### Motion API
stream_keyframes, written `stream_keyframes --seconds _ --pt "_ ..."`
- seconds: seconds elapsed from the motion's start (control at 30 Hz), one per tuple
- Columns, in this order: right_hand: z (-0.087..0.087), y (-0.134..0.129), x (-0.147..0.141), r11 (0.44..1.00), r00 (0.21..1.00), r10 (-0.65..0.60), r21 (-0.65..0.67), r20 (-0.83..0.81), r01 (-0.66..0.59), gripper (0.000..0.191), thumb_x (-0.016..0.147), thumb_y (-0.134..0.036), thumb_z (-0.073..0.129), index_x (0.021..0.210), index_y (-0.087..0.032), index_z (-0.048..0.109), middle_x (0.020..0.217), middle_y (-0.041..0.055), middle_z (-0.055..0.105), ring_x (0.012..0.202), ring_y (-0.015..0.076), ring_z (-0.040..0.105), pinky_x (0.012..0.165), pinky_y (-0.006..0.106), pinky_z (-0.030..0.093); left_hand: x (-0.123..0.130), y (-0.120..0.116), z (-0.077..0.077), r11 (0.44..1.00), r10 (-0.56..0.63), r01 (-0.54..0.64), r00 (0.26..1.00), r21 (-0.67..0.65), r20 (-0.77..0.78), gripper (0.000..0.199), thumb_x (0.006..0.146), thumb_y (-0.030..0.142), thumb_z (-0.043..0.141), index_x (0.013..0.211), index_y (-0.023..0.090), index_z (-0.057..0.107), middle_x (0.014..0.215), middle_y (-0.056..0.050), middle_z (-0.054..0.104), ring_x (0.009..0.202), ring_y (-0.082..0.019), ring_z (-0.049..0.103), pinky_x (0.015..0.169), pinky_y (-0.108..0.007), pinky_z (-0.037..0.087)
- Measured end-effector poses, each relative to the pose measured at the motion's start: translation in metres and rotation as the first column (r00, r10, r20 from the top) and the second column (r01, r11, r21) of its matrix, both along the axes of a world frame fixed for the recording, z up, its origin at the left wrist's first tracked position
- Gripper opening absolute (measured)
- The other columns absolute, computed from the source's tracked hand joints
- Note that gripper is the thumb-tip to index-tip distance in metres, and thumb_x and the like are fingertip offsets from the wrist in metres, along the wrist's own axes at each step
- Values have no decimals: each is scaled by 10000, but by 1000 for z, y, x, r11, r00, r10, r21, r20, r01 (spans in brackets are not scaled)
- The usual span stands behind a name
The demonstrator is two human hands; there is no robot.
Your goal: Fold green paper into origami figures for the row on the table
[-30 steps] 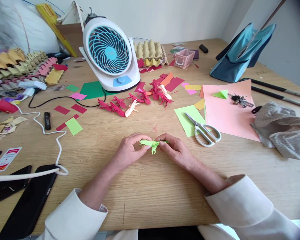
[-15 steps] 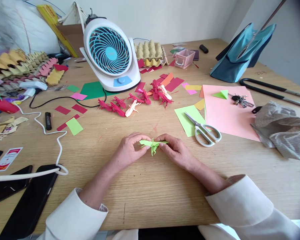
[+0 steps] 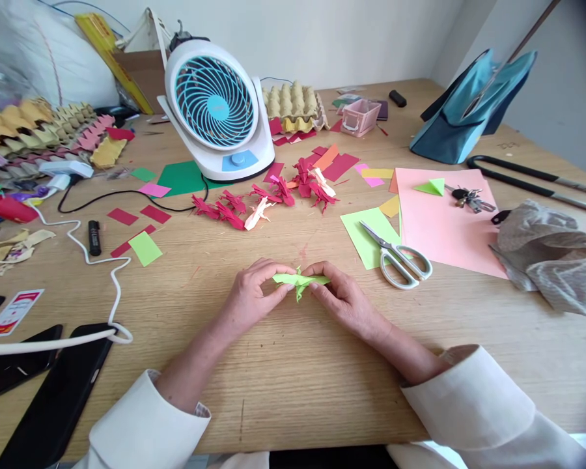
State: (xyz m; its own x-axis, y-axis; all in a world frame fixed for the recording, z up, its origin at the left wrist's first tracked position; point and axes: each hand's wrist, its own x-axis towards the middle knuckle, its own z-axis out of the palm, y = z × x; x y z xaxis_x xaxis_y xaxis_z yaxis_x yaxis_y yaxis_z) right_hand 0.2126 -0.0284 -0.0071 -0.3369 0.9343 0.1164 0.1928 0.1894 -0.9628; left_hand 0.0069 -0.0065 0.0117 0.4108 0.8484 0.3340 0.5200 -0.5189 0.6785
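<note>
A small light green folded paper figure (image 3: 299, 281) is held between my two hands near the middle of the table. My left hand (image 3: 254, 290) pinches its left side between thumb and fingers. On the other side, my right hand (image 3: 344, 296) has its thumb and index finger closed on the right part. Thin cut strips hang below the figure's centre. Behind it lie several red folded figures (image 3: 229, 212) and a cream one (image 3: 258, 213). White-handled scissors (image 3: 395, 254) rest partly on a light green sheet (image 3: 361, 238) to the right.
A white fan (image 3: 217, 107) stands at the back left. Keys (image 3: 473, 198) lie on a pink sheet (image 3: 444, 228). Farther right are a grey cloth (image 3: 554, 254) and a U-shaped black bar (image 3: 517, 180). A white cable (image 3: 120, 286) and phones (image 3: 61, 391) occupy the left side.
The green figure is tilted slightly differently, with its centre strips shifted a little. Both hands keep their pinch in nearly the same place.
</note>
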Motion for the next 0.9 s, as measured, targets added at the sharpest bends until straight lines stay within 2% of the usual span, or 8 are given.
stream_keyframes --seconds 0.13,0.2,0.37,0.5,0.67,0.9 --pt "-1 -2 -4 999 999 -33 31 -30 34 149 968 -261 472 1060 -195 571 957 37 629 817 160 560 743 292 438 1 0 -5 998 2 -4 1000 56 26 141 843 164 657 973 202 694 905 -31 712 868 -171 652 791 -284 500" --pt "-3 -3 -5 997 998 -55 47 -32 56 145 965 -242 475 1071 -199 563 993 43 631 850 163 569 764 294 443 2 -1 -7 1000 25 -25 999 17 41 148 844 162 658 983 201 690 928 -32 715 884 -170 657 804 -283 502" --pt "-6 -6 -7 985 991 -120 129 58 112 160 924 -177 500 1074 -208 548 946 35 606 794 164 559 707 289 440 2 -2 -10 996 44 -41 998 -74 47 159 834 159 665 986 198 690 965 -33 727 905 -175 673 834 -288 509" --pt "-7 -8 -8 969 987 -143 214 73 124 174 901 -148 516 1059 -212 551 976 46 582 829 170 570 699 284 450 1 -2 -11 999 38 -38 999 -8 28 164 845 163 658 1001 208 683 966 -38 722 911 -178 664 833 -297 508" --pt "-5 -7 -7 950 985 -168 269 25 155 78 927 -197 530 988 -219 575 927 46 594 853 182 587 741 301 476 4 -4 -8 999 30 -31 999 35 21 132 855 168 645 978 205 675 940 -44 721 901 -181 658 826 -306 512" --pt "-9 -8 -8 941 970 -244 244 10 235 126 900 -199 580 1018 -237 556 928 30 627 813 178 607 721 305 493 6 -7 -8 996 78 -79 997 30 21 141 855 164 645 985 213 668 954 -34 721 896 -174 664 823 -292 515"
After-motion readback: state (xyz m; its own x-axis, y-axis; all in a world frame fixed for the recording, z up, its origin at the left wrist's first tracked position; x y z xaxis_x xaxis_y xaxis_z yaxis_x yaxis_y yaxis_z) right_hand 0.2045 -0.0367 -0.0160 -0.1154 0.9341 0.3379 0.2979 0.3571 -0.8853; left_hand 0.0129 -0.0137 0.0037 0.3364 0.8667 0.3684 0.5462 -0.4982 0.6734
